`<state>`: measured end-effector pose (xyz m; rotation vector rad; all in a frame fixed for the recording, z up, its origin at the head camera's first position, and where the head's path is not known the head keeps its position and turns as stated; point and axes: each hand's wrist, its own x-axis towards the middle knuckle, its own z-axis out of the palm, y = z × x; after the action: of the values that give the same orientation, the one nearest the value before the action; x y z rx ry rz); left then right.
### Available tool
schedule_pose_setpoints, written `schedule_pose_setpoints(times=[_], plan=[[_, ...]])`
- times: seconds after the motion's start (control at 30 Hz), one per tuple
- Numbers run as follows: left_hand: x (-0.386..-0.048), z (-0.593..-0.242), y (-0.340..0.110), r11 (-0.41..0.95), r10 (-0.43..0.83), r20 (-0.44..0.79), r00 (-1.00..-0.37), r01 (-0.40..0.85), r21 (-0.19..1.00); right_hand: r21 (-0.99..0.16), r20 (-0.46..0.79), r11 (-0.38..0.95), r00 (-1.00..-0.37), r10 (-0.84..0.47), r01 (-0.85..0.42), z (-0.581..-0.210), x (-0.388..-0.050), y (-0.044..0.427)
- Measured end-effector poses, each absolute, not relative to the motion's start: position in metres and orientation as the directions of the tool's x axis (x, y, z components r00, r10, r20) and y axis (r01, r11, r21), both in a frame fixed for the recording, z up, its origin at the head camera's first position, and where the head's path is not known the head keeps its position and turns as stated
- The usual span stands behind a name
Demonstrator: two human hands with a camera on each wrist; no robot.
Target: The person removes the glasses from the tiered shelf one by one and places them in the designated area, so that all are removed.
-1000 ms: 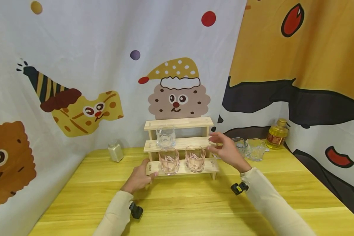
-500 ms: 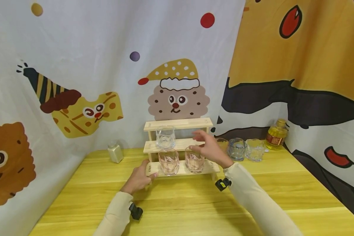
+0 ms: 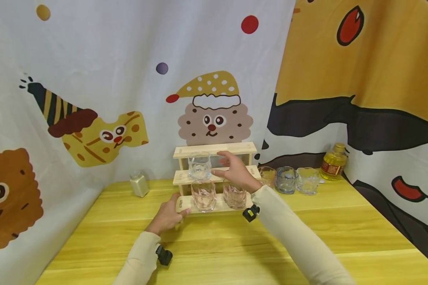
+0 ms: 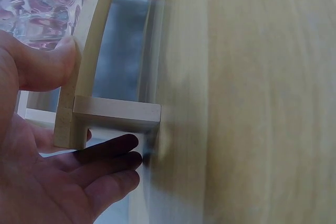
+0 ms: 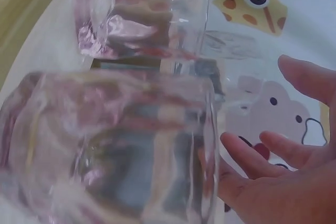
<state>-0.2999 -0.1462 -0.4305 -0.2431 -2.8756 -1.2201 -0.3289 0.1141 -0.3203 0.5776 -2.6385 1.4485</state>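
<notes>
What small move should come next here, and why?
Probably close the right hand gently around the clear glass on the middle shelf: it is open beside that glass, holding nothing, while the left hand grips the bottom shelf.

- Tiered rack [image 3: 232, 148]: pale, smooth, matt wood
- Pink tumblers [image 3: 204, 196]: glossy, see-through glass (or something very like it), the walls rippled
- Tabletop [image 3: 214, 249]: wood-grained, with a faint sheen
- Backdrop [image 3: 128, 47]: matt printed cloth, softly creased
- Sleeves [image 3: 296, 233]: matt cloth
</notes>
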Motion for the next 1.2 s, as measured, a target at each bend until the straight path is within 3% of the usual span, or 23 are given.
schedule_pose_setpoints(times=[0.27, 1.2], plan=[[-0.299, -0.432, -0.147, 0.669, 0.140, 0.064, -0.988, 0.142, 0.730, -0.847, 0.177, 0.450, -0.948, -0.266, -0.284, -0.322, -0.341, 0.092], [-0.298, -0.430, -0.146, 0.663, 0.136, 0.037, -0.990, 0.118, 0.739, -0.895, 0.146, 0.398, -0.976, -0.163, -0.201, -0.326, -0.359, 0.061]])
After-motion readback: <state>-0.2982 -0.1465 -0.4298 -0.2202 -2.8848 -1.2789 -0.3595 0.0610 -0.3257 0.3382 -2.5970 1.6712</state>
